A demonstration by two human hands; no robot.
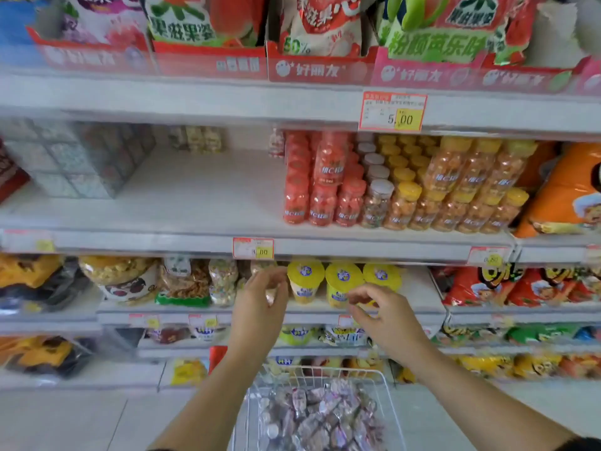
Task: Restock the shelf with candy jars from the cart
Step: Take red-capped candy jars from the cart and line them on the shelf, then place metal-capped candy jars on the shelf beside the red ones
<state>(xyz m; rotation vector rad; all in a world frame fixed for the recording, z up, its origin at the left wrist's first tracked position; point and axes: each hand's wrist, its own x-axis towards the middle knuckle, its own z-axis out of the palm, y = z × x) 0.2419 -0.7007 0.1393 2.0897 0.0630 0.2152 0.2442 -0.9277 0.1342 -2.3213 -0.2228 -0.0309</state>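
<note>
Several white shelves fill the view, and the middle shelf (195,203) lies bare along its left and centre, with rows of red-lidded jars (322,190) and yellow-lidded orange jars (455,196) packed toward its right end. Below the shelving, at the bottom centre, stands the white wire cart (387,385), and the candy jars (318,415) lie heaped inside it, their contents pinkish-purple. On the shelf under the middle one, three yellow-topped tubs (305,275) stand side by side at the front edge, beneath a red price tag (253,248). Both forearms reach up from the lower corners, crossing above the cart toward that lower shelf. The left hand (260,297) is raised just left of the first tub, its back to the camera, fingers bent and thumb spread; blur hides whether it holds anything. The right hand (380,310) hovers before the second and third tubs, wrist angled inward, fingers curled toward the thumb, and whether they pinch something cannot be told.
</note>
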